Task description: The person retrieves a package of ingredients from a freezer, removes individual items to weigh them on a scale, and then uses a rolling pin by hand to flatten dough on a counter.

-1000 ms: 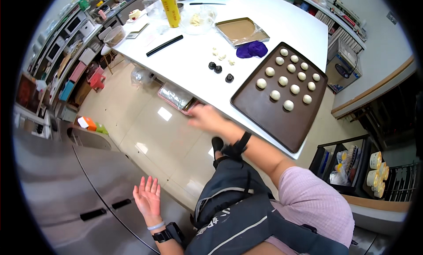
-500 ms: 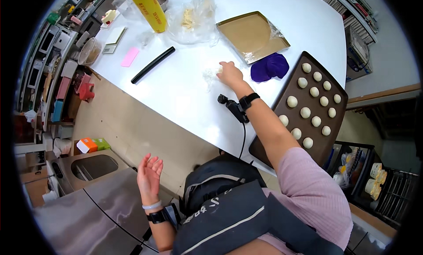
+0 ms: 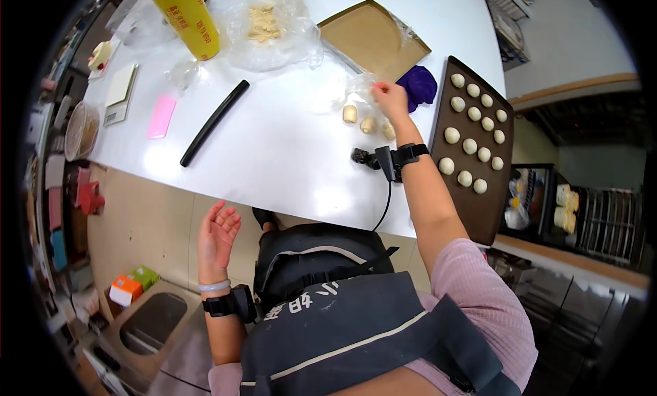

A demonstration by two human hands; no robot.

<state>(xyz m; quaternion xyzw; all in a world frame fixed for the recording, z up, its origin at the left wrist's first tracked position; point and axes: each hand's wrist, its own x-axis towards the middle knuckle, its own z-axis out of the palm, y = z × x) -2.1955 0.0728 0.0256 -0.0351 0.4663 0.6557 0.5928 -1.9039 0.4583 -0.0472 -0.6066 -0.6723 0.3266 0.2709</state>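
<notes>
Over the table, my right hand [image 3: 391, 100] has its fingers pinched on thin clear plastic wrap [image 3: 359, 88]. Just below that wrap lie three small pale dough rolls [image 3: 368, 125], one partly behind my wrist. A crumpled purple cloth item [image 3: 419, 88] sits right beside the hand. My left hand [image 3: 220, 235] hangs in front of the table edge, palm up with fingers apart, holding nothing. To the right, a dark baking tray [image 3: 448, 201] carries several round white dough balls [image 3: 469, 146] in rows.
A black rolling rod [image 3: 215, 123], a pink scraper [image 3: 161, 117] and a white scale [image 3: 118, 108] lie on the left of the white table [image 3: 287, 163]. Farther back are a yellow box [image 3: 185, 19], a plastic bag of dough [image 3: 263, 26] and a gold square pan [image 3: 373, 40].
My right hand has lifted the plastic wrap and moved right toward the purple item. The dough rolls now show uncovered. My left hand stays open; the head view has shifted.
</notes>
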